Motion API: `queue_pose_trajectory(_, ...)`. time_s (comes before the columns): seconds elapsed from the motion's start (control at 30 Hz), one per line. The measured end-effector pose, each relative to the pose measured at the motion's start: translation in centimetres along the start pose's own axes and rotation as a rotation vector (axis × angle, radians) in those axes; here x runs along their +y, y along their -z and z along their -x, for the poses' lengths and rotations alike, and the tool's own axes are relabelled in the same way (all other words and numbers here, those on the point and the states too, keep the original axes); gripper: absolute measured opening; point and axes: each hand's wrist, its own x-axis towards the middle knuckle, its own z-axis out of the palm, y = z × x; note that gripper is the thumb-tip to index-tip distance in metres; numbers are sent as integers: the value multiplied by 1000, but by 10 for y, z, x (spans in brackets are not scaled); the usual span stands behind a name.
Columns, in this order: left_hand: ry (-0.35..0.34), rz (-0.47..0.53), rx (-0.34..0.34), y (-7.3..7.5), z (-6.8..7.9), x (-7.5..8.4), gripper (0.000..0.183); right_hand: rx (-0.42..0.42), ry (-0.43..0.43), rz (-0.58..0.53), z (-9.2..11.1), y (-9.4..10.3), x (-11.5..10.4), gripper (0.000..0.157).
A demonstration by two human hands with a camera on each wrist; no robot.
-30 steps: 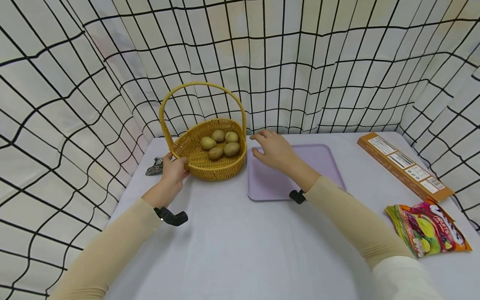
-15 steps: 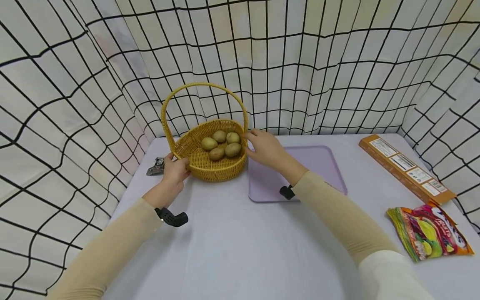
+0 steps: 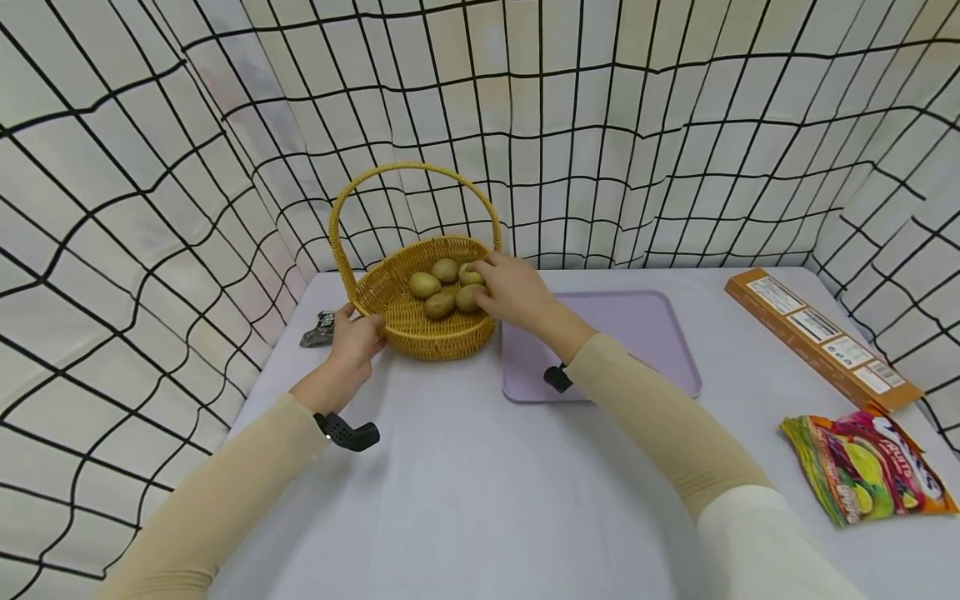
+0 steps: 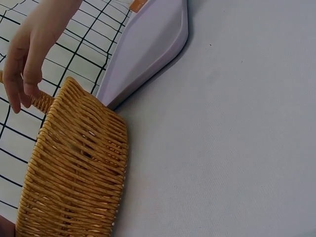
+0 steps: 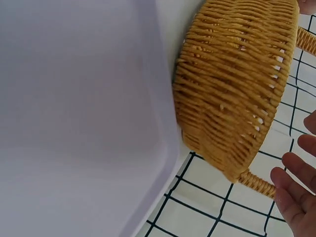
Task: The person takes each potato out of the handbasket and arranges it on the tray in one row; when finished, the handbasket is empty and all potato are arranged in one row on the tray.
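Observation:
A yellow wicker basket [image 3: 442, 342] with a tall arched handle stands at the back left of the table. Several brownish-green oval kiwis [image 3: 439, 306] lie inside it, toward its right side. The left hand [image 3: 356, 343] holds the basket's left rim, its thumb over the edge. Over the right rim reaches the right hand [image 3: 517, 296], its fingertips at the rightmost kiwis and partly covering them. In the right wrist view, the fingers [image 5: 296, 170] are loosely spread beside the handle's base. Only a sliver of the left hand shows in the left wrist view.
A light purple tray [image 3: 637, 317] lies right of the basket, partly under the right forearm. A small black packet [image 3: 318, 331] sits left of the basket. Farther right are an orange-brown box [image 3: 825, 337] and a colourful fruit-candy bag [image 3: 870, 467]. Black netting [image 3: 570, 167] hangs behind the table.
The right hand has moved left from above the tray, past the basket's right rim, to the kiwis. The left hand stays on the basket's rim.

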Motion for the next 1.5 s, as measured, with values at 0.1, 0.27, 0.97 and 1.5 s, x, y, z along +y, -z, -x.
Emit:
queue_pose_trajectory(0.1,3,-4,0,-2,0,0,84,-23,2,3,-4,-1,-3,44)
queue_pose_trajectory(0.27,0,-11,-6,-3,0,1,85,-58,-20,22,-11,0,-6,42)
queue_pose_trajectory(0.97,23,-4,19,-4,0,1,84,-184,-59,18,-46,-14,-14,41)
queue_pose_trajectory(1.5,22,-8,25,-2,-4,1,85,-271,-100,110,-52,-43,-17,46)
